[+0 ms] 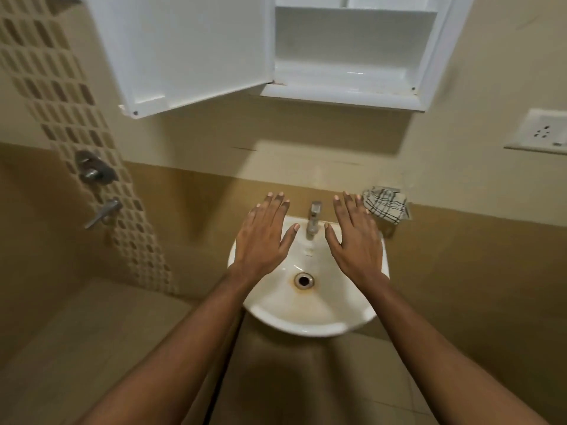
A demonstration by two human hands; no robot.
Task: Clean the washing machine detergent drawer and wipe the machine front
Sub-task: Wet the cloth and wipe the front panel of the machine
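My left hand [264, 237] and my right hand [357, 237] are held flat, palms down and fingers spread, above a white wash basin [306, 317]. Neither hand holds anything. A chrome tap [313, 220] stands between them at the back of the basin. A white cloth with black checks [385, 204] hangs on a holder on the wall, just right of my right hand. No washing machine or detergent drawer is in view.
A white wall cabinet [346, 90] hangs above the basin with its door [190, 56] swung open to the left. Shower valves [95, 171] sit on the patterned tiles at left. A wall socket [543, 131] is at right.
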